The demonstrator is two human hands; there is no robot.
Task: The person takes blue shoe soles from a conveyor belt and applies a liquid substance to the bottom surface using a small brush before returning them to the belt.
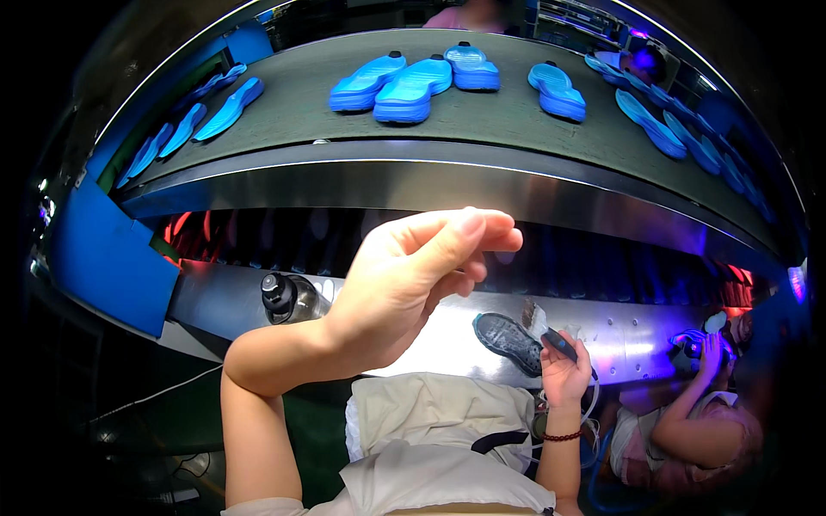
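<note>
Brush: small, dark handle, pale bristles; R hand grip closed on it; L hand empty.

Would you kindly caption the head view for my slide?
Left hand raised empty, right hand holding a brush beside a dark sole.

We note a grey conveyor belt curving across the top, carrying blue shoe soles: three clustered near its middle, one apart to the right, and rows along the left and right edges. A dark-capped bottle rests on the steel ledge below. At lower right, a co-worker sits under violet light.
</note>
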